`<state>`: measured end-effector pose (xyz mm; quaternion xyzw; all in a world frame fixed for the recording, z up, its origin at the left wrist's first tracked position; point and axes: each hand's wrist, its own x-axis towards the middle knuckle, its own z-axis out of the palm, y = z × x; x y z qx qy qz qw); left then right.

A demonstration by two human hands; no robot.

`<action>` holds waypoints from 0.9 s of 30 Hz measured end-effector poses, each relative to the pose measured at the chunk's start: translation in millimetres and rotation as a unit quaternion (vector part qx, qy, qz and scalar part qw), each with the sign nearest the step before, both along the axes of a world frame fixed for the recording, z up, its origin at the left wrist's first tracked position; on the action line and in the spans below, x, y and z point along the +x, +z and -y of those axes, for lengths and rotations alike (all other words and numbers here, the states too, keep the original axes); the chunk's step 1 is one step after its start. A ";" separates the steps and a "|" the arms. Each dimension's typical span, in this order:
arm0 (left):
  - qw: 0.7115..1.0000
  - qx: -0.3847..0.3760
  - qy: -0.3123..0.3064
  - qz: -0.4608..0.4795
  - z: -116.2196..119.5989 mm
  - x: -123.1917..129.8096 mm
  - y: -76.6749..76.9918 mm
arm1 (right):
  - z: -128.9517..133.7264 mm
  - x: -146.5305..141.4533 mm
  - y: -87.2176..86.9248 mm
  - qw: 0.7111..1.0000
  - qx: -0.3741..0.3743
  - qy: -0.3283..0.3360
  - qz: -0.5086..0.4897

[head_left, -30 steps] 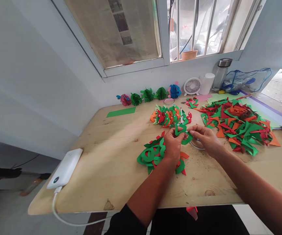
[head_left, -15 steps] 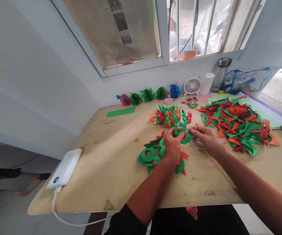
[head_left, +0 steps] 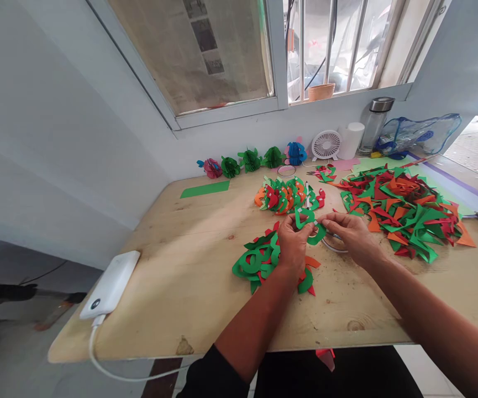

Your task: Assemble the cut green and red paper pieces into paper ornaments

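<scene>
My left hand pinches a curved green paper cutout, which carries small white squares. At the cutout's right edge, the thumb and fingers of my right hand are closed in a pinch; any tiny piece between them is too small to make out. Beneath my left hand and forearm lies a pile of green, red and orange paper cutouts, partly covered. Just beyond my hands is a row of curved cutouts with white squares, a pen among them. A ring-shaped roll sits partly hidden under my right hand.
A large heap of paper scraps spreads on the right. Several paper honeycomb figures, a small fan and a glass bottle line the wall. A white power bank with a cable sits at the left edge.
Both hands stay nearly in place around the green cutout. The cutout has tilted very slightly; nothing has been let go.
</scene>
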<state>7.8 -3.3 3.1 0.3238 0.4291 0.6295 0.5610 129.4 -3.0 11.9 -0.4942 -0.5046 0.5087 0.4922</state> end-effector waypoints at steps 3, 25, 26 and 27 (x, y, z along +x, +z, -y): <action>1.000 -0.002 0.007 -0.006 -0.4 -0.1 1.7 | 0.3 0.4 -0.8 0.997 0.044 -0.004 0.056; 1.000 -0.006 0.011 -0.026 -0.9 -4.0 7.5 | -0.6 4.4 -1.5 0.998 0.038 -0.031 0.029; 1.000 -0.004 0.010 -0.027 -1.1 -4.3 7.5 | -1.2 5.3 -1.0 0.998 0.033 -0.041 0.025; 1.000 -0.003 0.006 -0.028 -1.2 -4.5 7.5 | -1.7 6.0 -0.4 0.998 0.028 -0.049 0.019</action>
